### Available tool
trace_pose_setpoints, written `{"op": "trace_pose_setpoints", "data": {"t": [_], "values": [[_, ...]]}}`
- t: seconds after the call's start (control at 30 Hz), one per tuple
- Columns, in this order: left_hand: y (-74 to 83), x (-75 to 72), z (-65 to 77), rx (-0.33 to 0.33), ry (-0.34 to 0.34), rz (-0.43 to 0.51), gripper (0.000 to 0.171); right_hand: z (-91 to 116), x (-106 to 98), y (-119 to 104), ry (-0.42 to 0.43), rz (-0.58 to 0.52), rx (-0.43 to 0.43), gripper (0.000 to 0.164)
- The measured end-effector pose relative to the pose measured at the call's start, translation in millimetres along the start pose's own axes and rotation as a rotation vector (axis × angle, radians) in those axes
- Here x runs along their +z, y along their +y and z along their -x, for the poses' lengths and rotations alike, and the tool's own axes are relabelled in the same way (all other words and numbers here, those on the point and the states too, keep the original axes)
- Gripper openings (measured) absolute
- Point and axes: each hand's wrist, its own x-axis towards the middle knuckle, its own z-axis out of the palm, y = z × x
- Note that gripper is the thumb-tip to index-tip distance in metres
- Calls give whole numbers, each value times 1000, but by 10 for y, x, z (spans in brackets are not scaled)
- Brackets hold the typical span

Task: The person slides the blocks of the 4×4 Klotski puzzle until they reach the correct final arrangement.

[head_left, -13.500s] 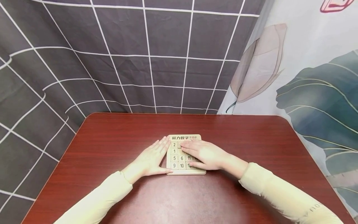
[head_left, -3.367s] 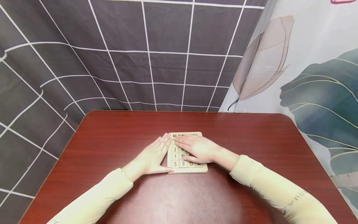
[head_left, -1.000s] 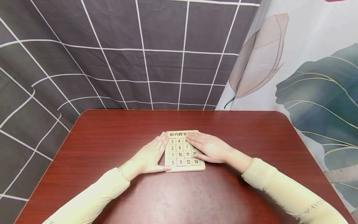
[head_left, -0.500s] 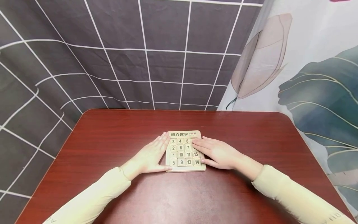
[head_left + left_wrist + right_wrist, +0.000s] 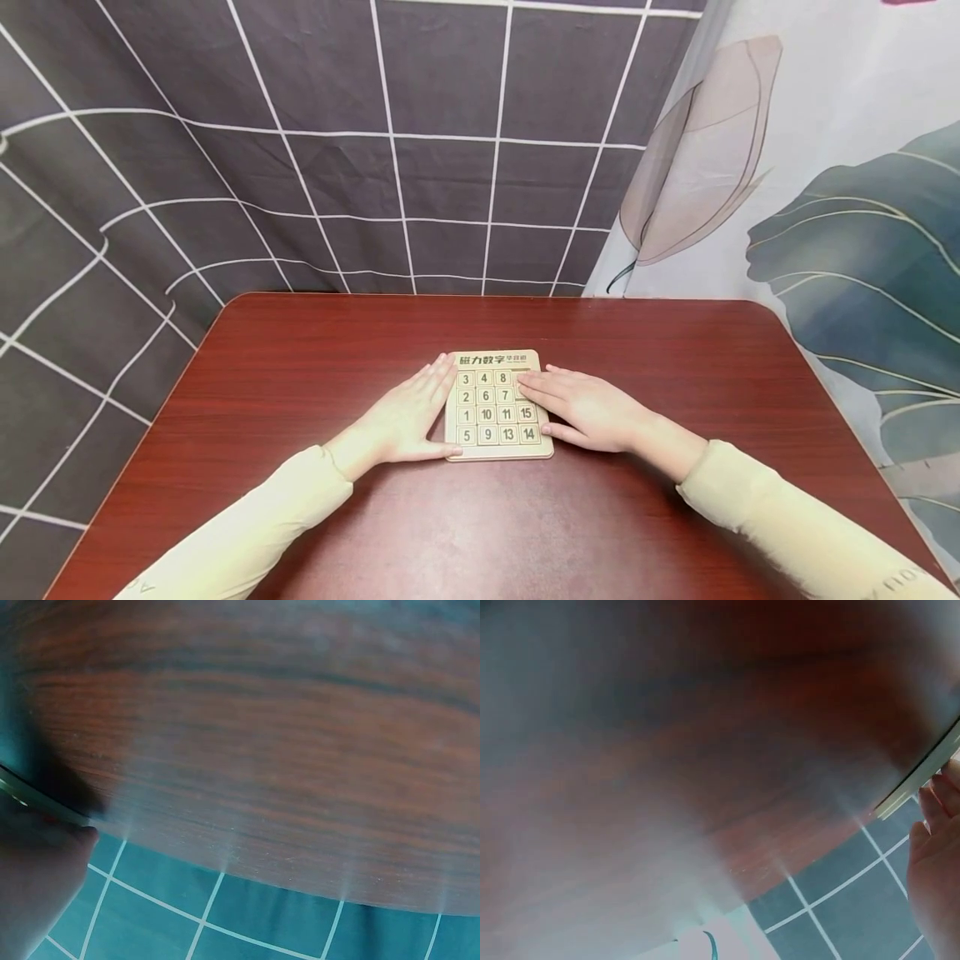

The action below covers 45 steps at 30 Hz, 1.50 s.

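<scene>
A pale wooden number slide puzzle [image 5: 498,452] lies flat on the table, with Chinese lettering along its top and square numbered tiles in rows. My left hand [image 5: 401,421] rests along its left side, fingers straight at the upper left corner and thumb at the lower left. From the right, my right hand [image 5: 588,412] reaches over the edge, straight fingertips on a tile in the right column whose number is hidden. Dark slits show above and below that tile. In the right wrist view, fingers [image 5: 941,796] lie by the puzzle's edge [image 5: 919,776].
The red-brown wooden table [image 5: 337,350] has rounded far corners. Behind it hangs a dark grey curtain [image 5: 450,92] with white grid lines; a white leaf-patterned curtain [image 5: 810,108] hangs at the right.
Several tiles have changed places since the oldest frame; 3, 4, 8 now lead the top row. My right hand has drawn back rightward, and the tile under its fingertips has slid upward. The left hand stays.
</scene>
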Motion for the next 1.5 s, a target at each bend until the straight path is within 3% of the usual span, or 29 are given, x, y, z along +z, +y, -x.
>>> {"op": "trace_pose_setpoints", "data": {"t": [0.27,0.5,0.9,1.5], "values": [[-4,-25,-15,7,1,-17,115,-92,3,114,5,32,14,61],[-4,-17,-14,6,3,-25,114,-63,11,80,-20,11,22,64],[4,-8,13,-18,-11,-19,117,149,60,-152,68,31,-119,63],[37,-72,4,-10,-21,-17,115,41,52,-35,56,58,-70,61]]}}
